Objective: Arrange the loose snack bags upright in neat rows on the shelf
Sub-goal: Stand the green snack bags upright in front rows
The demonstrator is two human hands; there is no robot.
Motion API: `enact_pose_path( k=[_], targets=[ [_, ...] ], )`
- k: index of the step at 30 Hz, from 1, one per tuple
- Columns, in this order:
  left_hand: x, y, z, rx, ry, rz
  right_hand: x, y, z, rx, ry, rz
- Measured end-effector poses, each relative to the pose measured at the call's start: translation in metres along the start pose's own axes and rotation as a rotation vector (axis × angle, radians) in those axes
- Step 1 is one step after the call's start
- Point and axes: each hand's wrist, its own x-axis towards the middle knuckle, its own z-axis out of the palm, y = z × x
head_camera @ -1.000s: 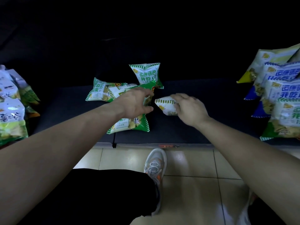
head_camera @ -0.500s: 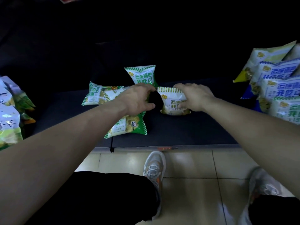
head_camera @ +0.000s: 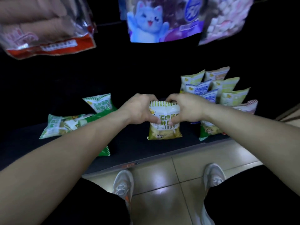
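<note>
Dark shelving sits low over a pale tiled floor point(head_camera: 170, 184). On the black shelf point(head_camera: 129, 142), both hands grasp one yellow-green snack bag point(head_camera: 164, 129), which stands upright near the front edge at the middle. The left hand point(head_camera: 139, 109) curls its fingers over the bag's top left corner and the right hand point(head_camera: 186, 108) over the top right, thumbs pressed on its face. To its left, loose green bags point(head_camera: 61, 125) lie flat. To its right, upright bags point(head_camera: 227, 88) stand in rows. Above hang a cat-printed pack point(head_camera: 149, 21) and a red-edged pack point(head_camera: 48, 38).
</note>
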Motion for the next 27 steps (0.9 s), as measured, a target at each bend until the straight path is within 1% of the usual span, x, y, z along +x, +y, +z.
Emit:
enact_pose_path(
  k=[3, 5, 7, 11, 13, 16, 19, 21, 24, 27],
  targets=[
    [0.021, 0.017, 0.014, 0.051, 0.014, -0.017, -0.013, 0.036, -0.006, 0.090, 0.106, 0.071],
    [0.036, 0.022, 0.022, 0.083, 0.049, -0.054, -0.020, 0.066, -0.007, 0.095, 0.174, 0.119],
    [0.055, 0.025, 0.028, 0.087, 0.086, -0.122, -0.027, 0.096, -0.004, 0.098, 0.187, 0.184],
    [0.098, 0.025, 0.039, 0.029, 0.159, -0.255, -0.034, 0.147, 0.005, 0.095, 0.054, 0.312],
    [0.123, 0.024, 0.046, 0.012, 0.187, -0.286, -0.032, 0.166, 0.010, 0.098, 0.004, 0.337],
    [0.160, 0.016, 0.056, 0.025, 0.204, -0.312, -0.024, 0.183, 0.017, 0.095, -0.021, 0.353],
    [0.194, 0.000, 0.070, -0.024, 0.232, -0.337, -0.013, 0.187, 0.022, 0.090, -0.041, 0.361],
    [0.212, -0.010, 0.081, -0.055, 0.243, -0.348, -0.009, 0.186, 0.026, 0.041, -0.077, 0.343],
    [0.233, -0.020, 0.093, -0.074, 0.225, -0.363, -0.005, 0.181, 0.030, -0.040, -0.126, 0.317],
    [0.246, -0.025, 0.101, -0.075, 0.227, -0.367, -0.003, 0.178, 0.033, -0.053, -0.167, 0.318]
  ],
)
